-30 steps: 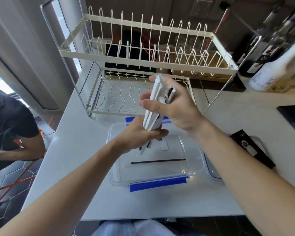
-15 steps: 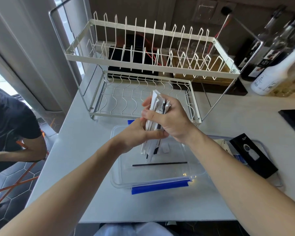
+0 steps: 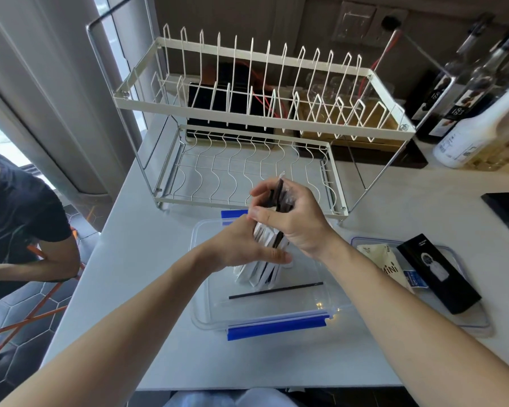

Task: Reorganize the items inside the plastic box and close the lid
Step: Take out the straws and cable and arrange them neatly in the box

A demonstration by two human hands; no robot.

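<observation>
Both hands hold one upright bundle of thin white and black sachets (image 3: 262, 259) over the clear plastic box with blue latches (image 3: 276, 315); the left hand (image 3: 241, 245) wraps its lower half, the right hand (image 3: 291, 218) pinches the top; its bottom edge appears to reach the box floor, near a thin black stick (image 3: 276, 290). To do this well, I judge, square the sachets' edges while gripped, then lay them flat against one wall; the transparent lid (image 3: 476, 324) lies to the right, bearing a black carton (image 3: 438, 274).
</observation>
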